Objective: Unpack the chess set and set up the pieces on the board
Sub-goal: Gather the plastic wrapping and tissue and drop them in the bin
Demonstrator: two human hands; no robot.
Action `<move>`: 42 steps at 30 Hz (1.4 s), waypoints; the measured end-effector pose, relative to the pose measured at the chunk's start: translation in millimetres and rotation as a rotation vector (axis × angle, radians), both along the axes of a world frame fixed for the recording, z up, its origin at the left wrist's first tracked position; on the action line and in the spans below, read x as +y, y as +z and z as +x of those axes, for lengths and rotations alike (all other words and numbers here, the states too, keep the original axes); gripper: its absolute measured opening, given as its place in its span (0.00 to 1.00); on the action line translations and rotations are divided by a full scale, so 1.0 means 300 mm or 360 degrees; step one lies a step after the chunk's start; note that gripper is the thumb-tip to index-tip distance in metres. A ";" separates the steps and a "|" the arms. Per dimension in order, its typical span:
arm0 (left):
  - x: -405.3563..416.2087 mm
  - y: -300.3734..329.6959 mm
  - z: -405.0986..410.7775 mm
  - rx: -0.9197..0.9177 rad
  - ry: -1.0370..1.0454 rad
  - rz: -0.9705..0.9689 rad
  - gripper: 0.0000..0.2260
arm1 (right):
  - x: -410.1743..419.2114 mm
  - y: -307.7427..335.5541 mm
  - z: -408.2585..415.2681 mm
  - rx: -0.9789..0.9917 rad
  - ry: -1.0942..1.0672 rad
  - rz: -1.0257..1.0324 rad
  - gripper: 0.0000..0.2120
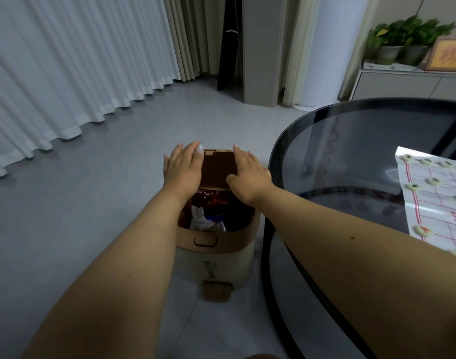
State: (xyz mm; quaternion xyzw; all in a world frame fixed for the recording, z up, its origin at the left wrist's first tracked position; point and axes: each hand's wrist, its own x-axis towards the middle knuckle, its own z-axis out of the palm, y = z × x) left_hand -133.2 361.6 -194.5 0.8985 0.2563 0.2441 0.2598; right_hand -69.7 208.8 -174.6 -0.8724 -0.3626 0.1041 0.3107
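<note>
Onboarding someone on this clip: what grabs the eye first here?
Two bare forearms reach out to a beige pedal bin on the tiled floor, left hand and right hand lying flat on either side of its raised brown lid, with rubbish visible inside. At the right edge, a paper chess board with round pale pieces already on it lies on a dark round glass table.

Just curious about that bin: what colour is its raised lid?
Dark brown lid; the bin below is cream with a tan rim. Head view.
</note>
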 end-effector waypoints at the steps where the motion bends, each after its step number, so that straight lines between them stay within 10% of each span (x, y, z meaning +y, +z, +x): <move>1: 0.000 0.001 -0.004 -0.0038 0.0015 -0.0017 0.21 | -0.002 0.003 0.000 -0.0004 -0.0007 -0.0010 0.33; 7: -0.044 -0.090 -0.102 -0.0478 0.0219 -0.0326 0.27 | -0.031 -0.017 -0.029 0.0111 0.0009 0.0022 0.25; 23: -0.146 -0.376 -0.236 -0.0061 0.0373 -0.0423 0.38 | -0.013 -0.081 -0.152 0.0961 0.0206 -0.0784 0.38; 42: -0.224 -0.318 -0.216 0.0004 0.0476 -0.0282 0.19 | -0.040 -0.073 -0.166 0.0968 0.0320 -0.0752 0.37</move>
